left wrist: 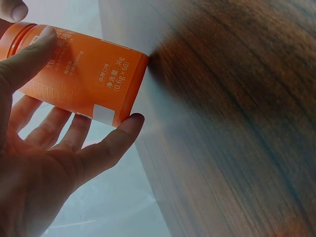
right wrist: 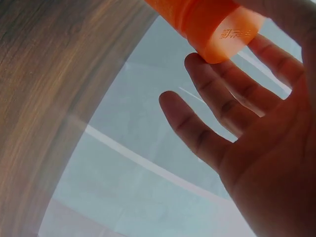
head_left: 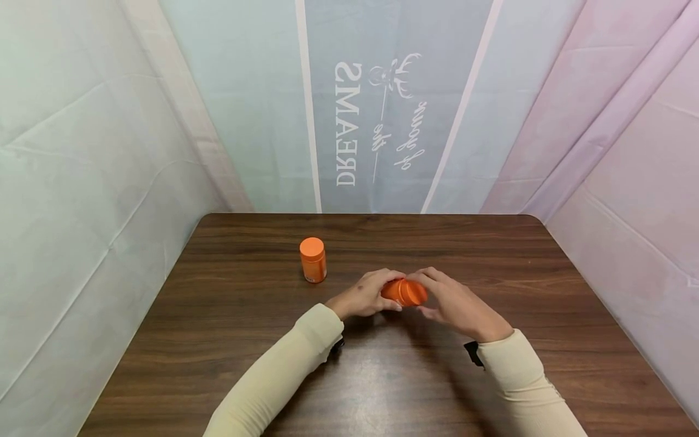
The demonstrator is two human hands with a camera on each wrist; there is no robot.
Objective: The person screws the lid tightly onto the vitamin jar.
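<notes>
My left hand (head_left: 364, 295) grips an orange bottle (left wrist: 81, 69) round its body, thumb on the labelled side and fingers underneath. The bottle is tipped on its side, with its cap (head_left: 417, 292) towards the right. Around that cap is my right hand (head_left: 457, 304); in the right wrist view some fingertips touch the rim of the lid (right wrist: 237, 33) and the thumb lies across it. A second orange bottle (head_left: 314, 267) stands upright with its cap on, further back and left of both hands.
A dark wood-grain table (head_left: 251, 340) with rounded far corners lies under the hands. Pale fabric curtains (head_left: 273, 109) surround it at the back and both sides, the rear one printed with mirrored lettering.
</notes>
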